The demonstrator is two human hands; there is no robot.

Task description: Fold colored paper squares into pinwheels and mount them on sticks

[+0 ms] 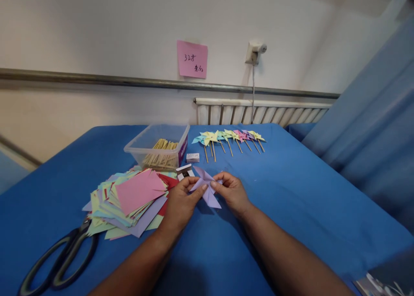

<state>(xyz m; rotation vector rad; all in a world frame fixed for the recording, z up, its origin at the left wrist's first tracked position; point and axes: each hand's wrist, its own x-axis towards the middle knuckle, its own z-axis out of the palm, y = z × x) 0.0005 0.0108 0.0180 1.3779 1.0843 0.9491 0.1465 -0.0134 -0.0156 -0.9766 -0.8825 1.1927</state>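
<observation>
Between my two hands is a purple paper pinwheel, its blades folded in toward the middle, held just above the blue cloth. My left hand pinches its left side, with the thumb on the paper near the centre. On the other side my right hand grips the paper between thumb and fingers, the thumb also close to the centre. Just behind my left hand a small open box with dark contents shows in part. A stack of coloured paper squares, pink on top, lies left of my left hand.
A clear plastic tub holds thin wooden sticks. Beside it sits a small white box. Several finished pinwheels on sticks lie in a row at the back. Large scissors rest at front left, tips under the paper.
</observation>
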